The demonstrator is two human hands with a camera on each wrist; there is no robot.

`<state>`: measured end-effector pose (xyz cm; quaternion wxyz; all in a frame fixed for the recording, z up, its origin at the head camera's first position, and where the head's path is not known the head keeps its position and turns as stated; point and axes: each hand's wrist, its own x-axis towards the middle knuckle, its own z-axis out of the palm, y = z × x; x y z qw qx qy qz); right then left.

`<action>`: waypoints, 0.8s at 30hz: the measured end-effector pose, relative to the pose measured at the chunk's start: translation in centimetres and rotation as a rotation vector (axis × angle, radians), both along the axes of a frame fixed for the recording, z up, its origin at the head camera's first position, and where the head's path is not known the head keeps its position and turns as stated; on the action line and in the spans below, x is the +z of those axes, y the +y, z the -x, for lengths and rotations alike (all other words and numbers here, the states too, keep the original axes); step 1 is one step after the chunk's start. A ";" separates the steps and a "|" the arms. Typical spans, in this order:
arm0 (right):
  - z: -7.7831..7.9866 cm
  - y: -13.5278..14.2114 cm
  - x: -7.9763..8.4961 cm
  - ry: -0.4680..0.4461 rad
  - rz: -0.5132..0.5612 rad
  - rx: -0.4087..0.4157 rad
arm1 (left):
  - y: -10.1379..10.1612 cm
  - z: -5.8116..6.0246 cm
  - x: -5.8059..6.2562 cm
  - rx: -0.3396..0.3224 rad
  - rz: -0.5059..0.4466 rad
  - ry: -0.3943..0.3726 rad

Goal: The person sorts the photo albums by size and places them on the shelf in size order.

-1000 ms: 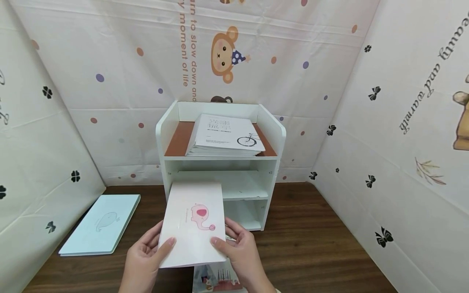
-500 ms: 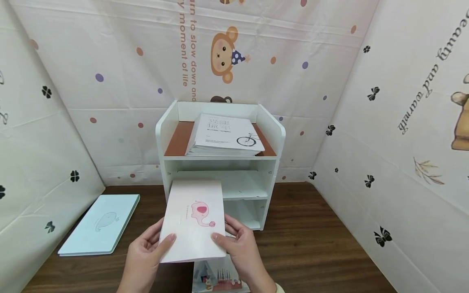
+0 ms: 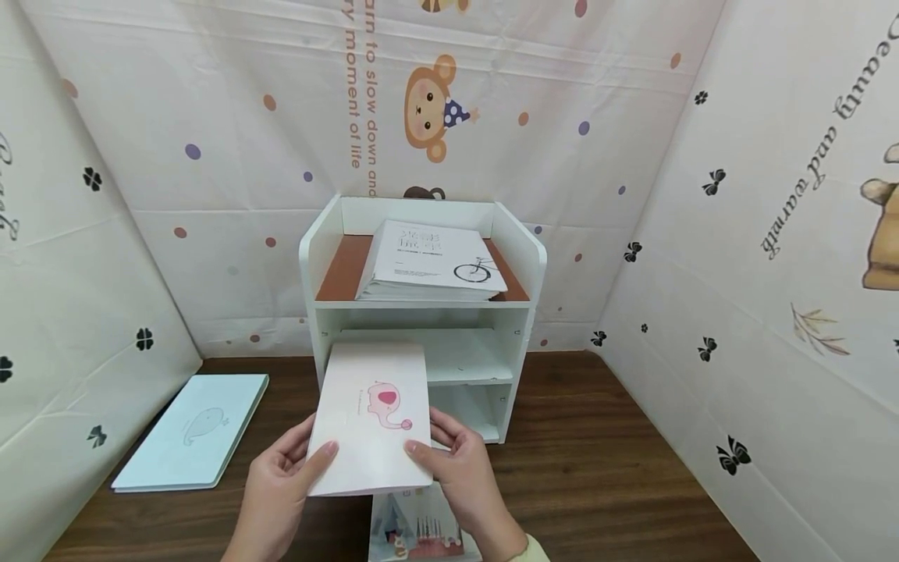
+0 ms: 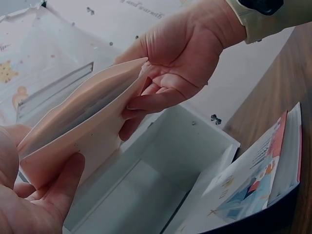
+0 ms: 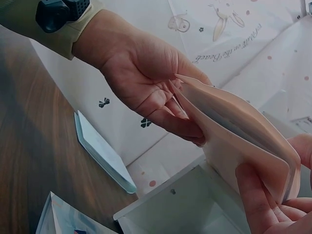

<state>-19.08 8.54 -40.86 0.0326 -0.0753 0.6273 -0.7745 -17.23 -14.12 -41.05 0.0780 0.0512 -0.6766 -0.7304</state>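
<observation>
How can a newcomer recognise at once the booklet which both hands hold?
Start from the white shelf unit on the dark wooden table. In front of it, the left hand and right hand hold a pale booklet between them. Its cover carries a pink elephant, whereas the light-blue notebook shows a whale.

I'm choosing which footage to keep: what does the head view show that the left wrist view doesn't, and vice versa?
Head only: the pink elephant on the booklet, the bicycle drawing, and the light-blue notebook at the left.

Left wrist only: the opening along the booklet's near edge and the dark device at the right wrist.

Both: the left hand and right hand holding the booklet, the white shelf unit, and the illustrated book.
</observation>
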 end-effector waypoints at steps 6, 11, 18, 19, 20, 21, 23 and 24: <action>0.3 0.0 0.1 -0.014 0.023 0.013 | -0.2 0.3 0.0 -0.013 -0.007 0.009; 0.6 0.0 0.3 -0.013 0.020 0.016 | -0.2 0.6 0.2 -0.019 -0.010 0.002; 1.1 0.0 0.5 -0.008 0.010 0.018 | -0.3 1.1 0.3 -0.010 -0.008 0.005; 1.2 0.0 0.5 -0.011 0.011 0.018 | -0.3 1.2 0.3 -0.010 -0.008 0.006; 1.3 0.0 0.6 -0.012 0.011 0.018 | -0.3 1.2 0.3 -0.010 -0.008 0.009; 1.3 0.0 0.6 -0.013 0.012 0.019 | -0.3 1.3 0.3 -0.010 -0.007 0.009; 1.5 0.0 0.6 -0.012 0.014 0.022 | -0.3 1.5 0.3 -0.011 -0.009 0.011; 1.6 0.1 0.6 -0.009 0.015 0.025 | -0.3 1.6 0.3 -0.011 -0.011 0.013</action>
